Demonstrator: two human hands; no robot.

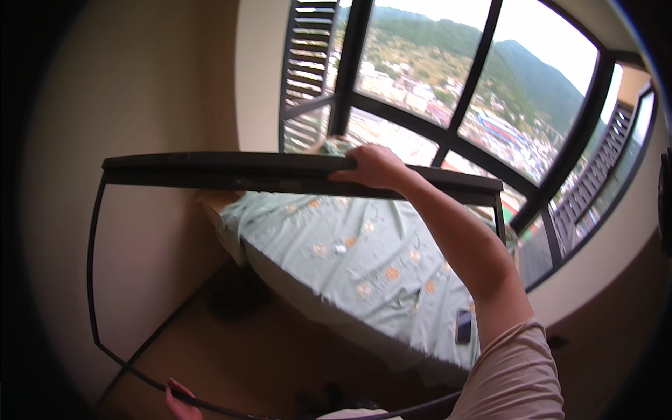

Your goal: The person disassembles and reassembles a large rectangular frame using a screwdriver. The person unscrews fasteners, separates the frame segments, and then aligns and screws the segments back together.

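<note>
A large dark rectangular frame (pixel 224 169) stands up in front of me, with a thick bar on top and thin rails at the sides and bottom. The room shows through its middle; I cannot tell whether mesh or a pane fills it. My right hand (pixel 376 168) is closed over the thick top bar, right of its middle, with the arm stretched across the frame. Low down, my left hand (pixel 183 402) grips the thin bottom rail near its left part. Most of that hand is cut off by the lower edge of the view.
Beyond the frame is a bed or table draped in a pale green flowered cloth (pixel 350 269), with a dark phone (pixel 463 327) on its near right. Tall dark-framed windows (pixel 448 131) and louvred shutters (pixel 308 49) stand behind. A plain wall (pixel 150 91) rises at left.
</note>
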